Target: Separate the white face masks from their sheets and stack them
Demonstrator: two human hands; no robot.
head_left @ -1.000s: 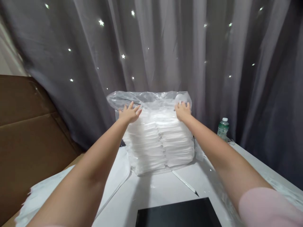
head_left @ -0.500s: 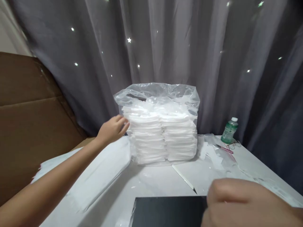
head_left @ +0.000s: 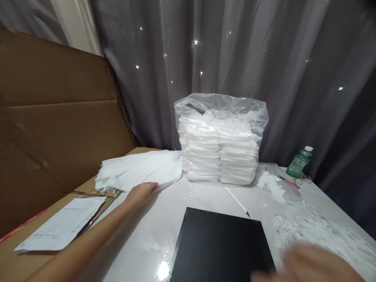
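Observation:
My left hand (head_left: 143, 193) is at the near edge of a white cloth (head_left: 141, 168) with a frayed left end, lying flat left of the plastic bag. Its fingers are closed at the cloth's edge, the fingertips partly hidden. My right hand (head_left: 314, 264) is a motion blur at the lower right, above the right corner of a black rectangular board (head_left: 223, 244); its fingers are too smeared to read. Behind the board stands a clear plastic bag (head_left: 223, 102), filled with two stacks of folded white cloths (head_left: 199, 147).
A white pencil (head_left: 237, 201) lies behind the board. On the right are white scraps (head_left: 320, 235), pink-handled scissors (head_left: 289, 181) and a green bottle (head_left: 299, 162). A printed sheet (head_left: 61, 223) rests on cardboard at left, beside a tall cardboard panel (head_left: 58, 98).
My left hand has moved from beside the bag down to the cloth's near edge. The cloth's near part now lies farther back. The view has shifted left and down.

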